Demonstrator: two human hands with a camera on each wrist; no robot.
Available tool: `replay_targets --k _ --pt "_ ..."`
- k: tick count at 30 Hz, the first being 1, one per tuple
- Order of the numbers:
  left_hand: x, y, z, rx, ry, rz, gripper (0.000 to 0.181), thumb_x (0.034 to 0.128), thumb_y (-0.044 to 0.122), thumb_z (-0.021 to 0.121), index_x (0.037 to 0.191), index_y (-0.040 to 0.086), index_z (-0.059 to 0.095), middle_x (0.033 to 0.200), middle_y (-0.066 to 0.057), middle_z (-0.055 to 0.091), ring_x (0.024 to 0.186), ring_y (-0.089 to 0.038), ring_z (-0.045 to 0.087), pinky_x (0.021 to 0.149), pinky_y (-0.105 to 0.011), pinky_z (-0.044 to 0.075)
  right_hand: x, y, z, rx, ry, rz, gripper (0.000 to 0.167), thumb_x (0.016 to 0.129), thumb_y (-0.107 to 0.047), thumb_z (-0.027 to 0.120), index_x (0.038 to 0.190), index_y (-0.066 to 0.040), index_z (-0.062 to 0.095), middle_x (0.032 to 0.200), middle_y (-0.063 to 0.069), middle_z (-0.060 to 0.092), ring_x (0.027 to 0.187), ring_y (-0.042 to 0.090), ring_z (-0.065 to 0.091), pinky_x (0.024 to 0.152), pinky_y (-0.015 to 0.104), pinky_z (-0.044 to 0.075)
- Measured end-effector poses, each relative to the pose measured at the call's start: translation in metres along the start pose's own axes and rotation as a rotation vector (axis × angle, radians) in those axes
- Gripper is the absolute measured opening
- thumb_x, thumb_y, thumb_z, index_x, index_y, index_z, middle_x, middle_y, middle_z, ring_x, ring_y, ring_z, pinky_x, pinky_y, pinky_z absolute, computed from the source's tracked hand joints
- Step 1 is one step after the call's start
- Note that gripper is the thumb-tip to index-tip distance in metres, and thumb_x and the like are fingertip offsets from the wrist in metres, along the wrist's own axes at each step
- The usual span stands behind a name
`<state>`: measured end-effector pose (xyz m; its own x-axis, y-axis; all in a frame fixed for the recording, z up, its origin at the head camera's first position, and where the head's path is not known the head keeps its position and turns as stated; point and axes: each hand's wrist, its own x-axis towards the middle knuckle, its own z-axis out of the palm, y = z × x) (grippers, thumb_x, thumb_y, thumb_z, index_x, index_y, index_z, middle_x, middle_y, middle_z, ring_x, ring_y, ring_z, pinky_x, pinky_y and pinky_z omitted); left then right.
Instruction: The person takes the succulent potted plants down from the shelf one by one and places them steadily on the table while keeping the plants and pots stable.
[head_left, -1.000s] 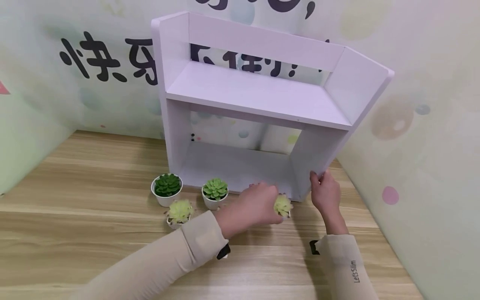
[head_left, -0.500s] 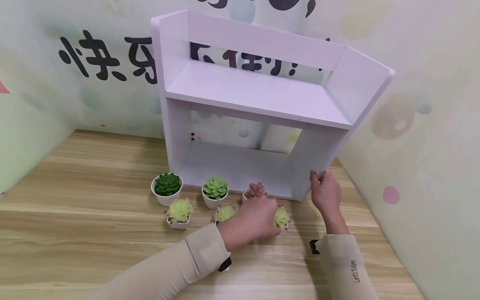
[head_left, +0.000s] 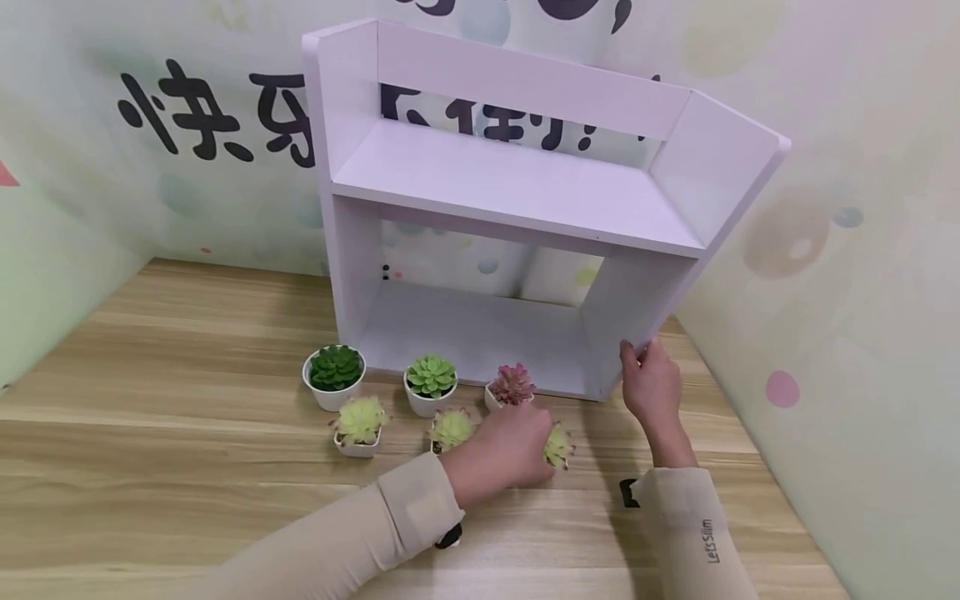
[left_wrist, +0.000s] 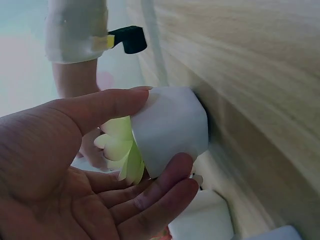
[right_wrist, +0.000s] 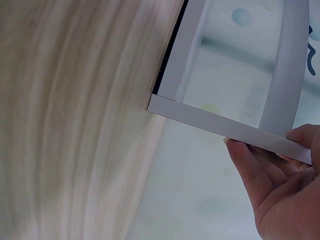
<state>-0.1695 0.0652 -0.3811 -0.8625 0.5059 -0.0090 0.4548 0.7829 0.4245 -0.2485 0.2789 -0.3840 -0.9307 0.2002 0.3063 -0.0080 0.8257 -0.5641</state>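
Observation:
My left hand (head_left: 506, 446) (left_wrist: 65, 155) pinches the small white pot (left_wrist: 172, 130) of a yellow-green succulent (head_left: 557, 447) between thumb and fingers. The pot is close to the wooden table (left_wrist: 270, 90); I cannot tell whether its base touches. My right hand (head_left: 654, 387) (right_wrist: 287, 195) grips the side panel of a white two-tier shelf (head_left: 517, 183) (right_wrist: 220, 122), thumb on one face, fingers on the other. Just behind my left hand stands a reddish-pink succulent (head_left: 513, 385) in a white pot, partly hidden by that hand.
Left of my left hand stand a light green succulent (head_left: 431, 377), a dark green one (head_left: 335, 369) and two yellow-green ones (head_left: 360, 421), all potted in white. Behind the shelf is a printed wall (head_left: 187, 208); another wall (head_left: 840, 333) borders the table's right side.
My left hand has moved toward me with the yellow-green succulent, away from the shelf. The reddish-pink plant and a middle yellow-green one have come into sight. My right hand keeps its grip.

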Motion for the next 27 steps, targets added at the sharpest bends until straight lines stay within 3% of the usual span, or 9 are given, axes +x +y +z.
replay_targets --k 5,9,14,18,22,27 --pt "0.001 -0.002 0.005 -0.007 0.002 -0.005 0.031 0.0776 0.021 0.083 0.067 0.013 0.055 0.069 0.000 0.059 0.055 -0.012 0.048 0.045 -0.025 0.041 0.000 -0.001 0.000 0.006 -0.005 0.004 0.040 0.107 -0.029 0.042 0.123 0.005 0.054 0.120 0.032 0.068 0.107 0.046 0.068 0.081 0.056 0.053" --pt "-0.001 -0.001 0.006 0.009 -0.004 -0.026 0.024 0.0785 0.023 0.084 0.081 0.009 0.065 0.078 -0.002 0.066 0.060 -0.012 0.051 0.049 -0.027 0.045 0.001 -0.001 0.000 0.007 -0.010 0.005 0.039 0.107 -0.029 0.041 0.121 0.005 0.055 0.121 0.032 0.067 0.109 0.046 0.068 0.083 0.057 0.053" --pt "-0.001 0.001 0.007 0.052 0.008 -0.017 0.030 0.0809 0.028 0.084 0.095 0.006 0.070 0.090 -0.004 0.070 0.065 -0.012 0.057 0.053 -0.028 0.049 0.002 -0.001 -0.002 0.010 -0.026 0.000 0.041 0.107 -0.028 0.042 0.125 0.006 0.054 0.123 0.033 0.066 0.110 0.046 0.068 0.085 0.056 0.056" --pt "-0.002 0.001 0.009 0.071 0.010 -0.011 0.040 0.0819 0.031 0.084 0.108 0.004 0.069 0.099 -0.006 0.071 0.073 -0.015 0.064 0.058 -0.027 0.054 0.003 0.000 -0.007 0.008 -0.082 -0.010 0.044 0.106 -0.028 0.041 0.130 0.007 0.052 0.121 0.033 0.067 0.099 0.042 0.071 0.071 0.044 0.058" --pt "-0.003 0.003 0.011 0.079 0.016 -0.011 0.052 0.0816 0.034 0.084 0.119 0.002 0.067 0.107 -0.007 0.071 0.082 -0.019 0.069 0.064 -0.028 0.059 0.002 0.003 -0.014 0.001 -0.166 -0.012 0.042 0.105 -0.027 0.041 0.128 0.006 0.053 0.111 0.030 0.069 0.084 0.031 0.071 0.061 0.027 0.052" --pt "-0.008 0.006 0.006 0.044 0.012 -0.041 0.076 0.0832 0.042 0.082 0.139 -0.001 0.053 0.103 -0.010 0.072 0.076 -0.020 0.069 0.052 -0.026 0.054 -0.002 -0.002 -0.026 -0.010 -0.233 -0.010 0.043 0.103 -0.034 0.048 0.124 0.002 0.059 0.109 0.026 0.073 0.078 0.020 0.072 0.061 0.025 0.052"
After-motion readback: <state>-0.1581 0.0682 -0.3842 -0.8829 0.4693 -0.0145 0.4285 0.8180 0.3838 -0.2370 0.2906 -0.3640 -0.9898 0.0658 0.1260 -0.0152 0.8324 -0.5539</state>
